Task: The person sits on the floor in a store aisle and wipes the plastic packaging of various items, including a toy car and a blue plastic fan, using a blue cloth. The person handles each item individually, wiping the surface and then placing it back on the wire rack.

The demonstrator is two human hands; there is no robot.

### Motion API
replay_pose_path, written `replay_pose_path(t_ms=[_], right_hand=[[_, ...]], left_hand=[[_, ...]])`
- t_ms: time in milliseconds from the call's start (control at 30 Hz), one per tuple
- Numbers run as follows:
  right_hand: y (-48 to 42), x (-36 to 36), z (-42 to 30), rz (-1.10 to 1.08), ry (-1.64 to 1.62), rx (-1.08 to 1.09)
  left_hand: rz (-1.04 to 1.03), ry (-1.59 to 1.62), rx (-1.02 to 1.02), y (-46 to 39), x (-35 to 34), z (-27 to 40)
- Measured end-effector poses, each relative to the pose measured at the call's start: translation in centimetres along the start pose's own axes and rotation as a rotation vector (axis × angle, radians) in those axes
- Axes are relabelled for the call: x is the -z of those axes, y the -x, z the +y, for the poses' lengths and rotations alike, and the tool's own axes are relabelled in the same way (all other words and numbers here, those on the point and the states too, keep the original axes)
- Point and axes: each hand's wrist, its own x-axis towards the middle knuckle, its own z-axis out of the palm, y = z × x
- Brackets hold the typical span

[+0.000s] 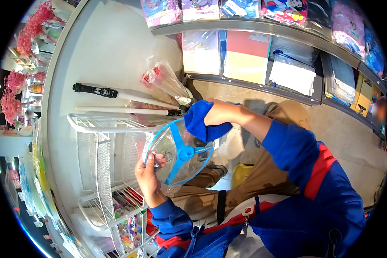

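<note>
My left hand (pixel 151 175) grips the left edge of a round blue plastic ring with three spokes and a hub (pixel 184 153), wrapped in clear plastic film. My right hand (pixel 220 112) is closed on a blue cloth (pixel 206 121), which lies against or just over the upper right rim of the ring. Part of the cloth hangs below my fingers. Behind the ring stands a white wire rack (pixel 103 154) with mesh baskets.
White poles (pixel 132 111), one with a black handle, and wrapped red flowers (pixel 163 77) lean beside the rack. Shelves (pixel 261 27) with folders (pixel 248 54) and packaged goods run along the top and right. A yellow object (pixel 242 174) is on the floor near my legs.
</note>
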Motion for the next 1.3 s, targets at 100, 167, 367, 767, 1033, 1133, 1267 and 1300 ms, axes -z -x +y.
replay_pose_path(t_ms=[100, 167, 367, 767, 1033, 1133, 1267, 1300], right_hand=[[-0.1, 0.7, 0.5, -0.002, -0.294, 0.003], [-0.3, 1.0, 0.3, 0.063, -0.435, 0.090], [-0.8, 2.1, 0.5, 0.178, -0.921, 0.083], [-0.7, -1.5, -1.0, 0.230, -0.587, -0.006], [-0.2, -1.4, 2.6, 0.279, -0.202, 0.207], [1.0, -0.9, -0.8, 0.128, -0.110, 0.257], [0.7, -0.6, -1.6, 0.159, -0.058, 0.285], [0.5, -0.4, -1.2, 0.182, -0.132, 0.310]], left_hand=[[0.076, 0.052, -0.019, 0.8, 1.0, 0.5], [0.142, 0.145, -0.058, 1.4, 1.2, 0.4], [0.353, 0.288, -0.136, 2.4, 2.6, -0.4], [0.189, 0.402, -0.064, 1.8, 1.2, -4.0], [0.359, -0.577, -0.651, 0.5, -3.2, -2.1], [-0.039, -0.638, -0.574, -1.6, -4.8, -0.3], [-0.384, -0.533, -0.058, -4.1, -5.3, -0.4], [-0.315, -0.428, -0.164, -4.2, -5.5, -1.2]])
